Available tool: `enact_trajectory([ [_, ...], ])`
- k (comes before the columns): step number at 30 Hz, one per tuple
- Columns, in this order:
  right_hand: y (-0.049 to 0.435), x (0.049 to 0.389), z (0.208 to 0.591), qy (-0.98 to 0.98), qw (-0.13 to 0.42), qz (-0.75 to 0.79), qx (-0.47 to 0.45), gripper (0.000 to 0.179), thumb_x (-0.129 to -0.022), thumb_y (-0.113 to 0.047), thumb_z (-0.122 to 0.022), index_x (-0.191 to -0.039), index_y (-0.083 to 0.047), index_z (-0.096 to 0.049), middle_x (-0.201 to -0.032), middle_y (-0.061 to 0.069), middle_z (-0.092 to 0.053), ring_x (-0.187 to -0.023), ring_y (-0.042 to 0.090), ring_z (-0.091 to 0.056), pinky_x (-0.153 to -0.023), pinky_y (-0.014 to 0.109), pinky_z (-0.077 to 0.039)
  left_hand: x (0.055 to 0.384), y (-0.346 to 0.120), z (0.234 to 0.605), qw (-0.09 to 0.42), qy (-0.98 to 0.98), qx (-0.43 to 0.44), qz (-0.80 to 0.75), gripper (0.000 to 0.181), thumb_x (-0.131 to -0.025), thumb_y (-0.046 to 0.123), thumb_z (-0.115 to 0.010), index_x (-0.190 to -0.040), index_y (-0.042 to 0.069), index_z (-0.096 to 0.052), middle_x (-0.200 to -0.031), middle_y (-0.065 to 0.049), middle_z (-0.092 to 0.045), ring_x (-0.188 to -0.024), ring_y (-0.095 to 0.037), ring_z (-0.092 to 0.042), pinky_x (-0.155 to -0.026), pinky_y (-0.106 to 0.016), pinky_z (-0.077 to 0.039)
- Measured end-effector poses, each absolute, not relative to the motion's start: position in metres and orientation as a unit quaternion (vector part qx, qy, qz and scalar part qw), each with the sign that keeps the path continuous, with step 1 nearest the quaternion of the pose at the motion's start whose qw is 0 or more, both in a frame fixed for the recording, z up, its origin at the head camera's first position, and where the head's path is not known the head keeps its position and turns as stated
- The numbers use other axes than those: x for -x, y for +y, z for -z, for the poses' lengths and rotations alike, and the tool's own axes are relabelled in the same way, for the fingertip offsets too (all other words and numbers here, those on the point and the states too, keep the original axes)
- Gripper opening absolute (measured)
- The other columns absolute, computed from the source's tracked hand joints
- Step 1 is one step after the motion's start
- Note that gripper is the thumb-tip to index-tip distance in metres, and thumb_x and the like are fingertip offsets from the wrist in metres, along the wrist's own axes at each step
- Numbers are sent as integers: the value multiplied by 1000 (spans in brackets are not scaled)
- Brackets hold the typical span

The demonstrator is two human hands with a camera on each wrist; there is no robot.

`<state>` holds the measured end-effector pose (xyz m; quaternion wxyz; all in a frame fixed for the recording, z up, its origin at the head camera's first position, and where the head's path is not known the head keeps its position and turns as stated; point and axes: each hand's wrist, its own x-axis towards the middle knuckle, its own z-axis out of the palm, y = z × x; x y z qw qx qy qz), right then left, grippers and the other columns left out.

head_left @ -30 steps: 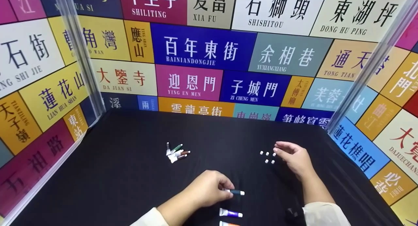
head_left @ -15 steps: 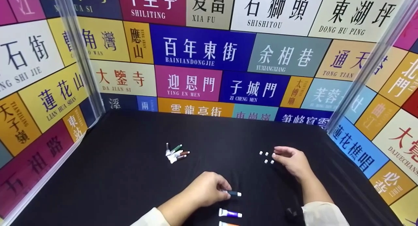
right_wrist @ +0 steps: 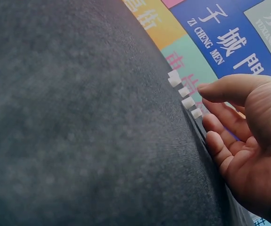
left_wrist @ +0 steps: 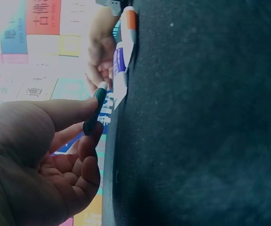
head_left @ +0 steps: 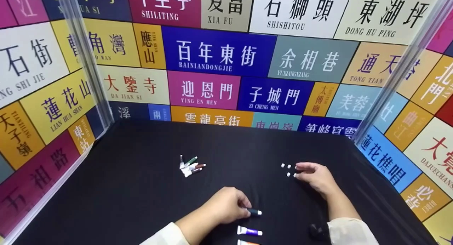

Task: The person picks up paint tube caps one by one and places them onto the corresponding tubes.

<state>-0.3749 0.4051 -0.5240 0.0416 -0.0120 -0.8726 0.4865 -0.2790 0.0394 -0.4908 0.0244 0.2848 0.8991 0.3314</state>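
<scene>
One tube, left hand pinching; right hand half-curled.

In my head feed, the left hand pinches a dark tube over the black surface; a purple tube and a partly cropped orange tube lie closer to the near edge. Toward the right edge, the right hand is at some small white blocks, contact unclear to me. I see a loose heap of tubes toward the far left corner.
</scene>
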Motion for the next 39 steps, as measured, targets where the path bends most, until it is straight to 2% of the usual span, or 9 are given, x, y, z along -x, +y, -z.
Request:
enact_trajectory([
  [3,406,376,525,-886,37,-463,15,48,-78,-18,-83,-123,-6,-68,-119,13,-72,-91,10,-67,-78,17,-53,278,41,492,30,905,-284,-314,8,-73,23,-84,-77,23,-77,-64,17,-66,-62,2,-51,-63,-18,-45],
  [8,406,378,528,-915,42,-402,6,42,-78,-22,-83,-117,-10,-72,-111,8,-74,-92,11,-63,-78,18,-49,278,42,495,46,911,-282,-296,10,-71,23,-85,-77,24,-77,-62,18,-64,-61,1,-50,-63,-18,-44],
  [20,405,376,529,-936,57,-348,-9,33,-80,-23,-81,-111,-13,-74,-118,8,-72,-96,15,-63,-84,26,-49,277,43,494,52,912,-284,-292,14,-71,27,-85,-80,23,-76,-68,17,-64,-64,2,-51,-66,-19,-46],
  [24,403,376,529,-942,66,-327,-20,28,-82,-24,-79,-109,-13,-75,-111,9,-73,-93,16,-63,-84,31,-49,277,41,491,46,909,-291,-296,15,-71,29,-85,-82,24,-76,-70,16,-65,-65,2,-52,-66,-19,-46],
  [29,401,377,529,-955,80,-281,-42,17,-86,-24,-74,-101,-17,-77,-99,4,-71,-88,16,-61,-84,36,-48,279,37,484,33,906,-292,-304,17,-72,29,-84,-86,22,-76,-76,12,-70,-69,2,-55,-71,-21,-49],
  [39,402,376,527,-958,84,-273,-40,13,-88,-26,-73,-97,-18,-77,-96,2,-72,-89,16,-62,-85,37,-47,285,32,477,34,899,-281,-333,21,-76,30,-83,-93,20,-77,-80,11,-71,-74,0,-59,-78,-25,-51],
])
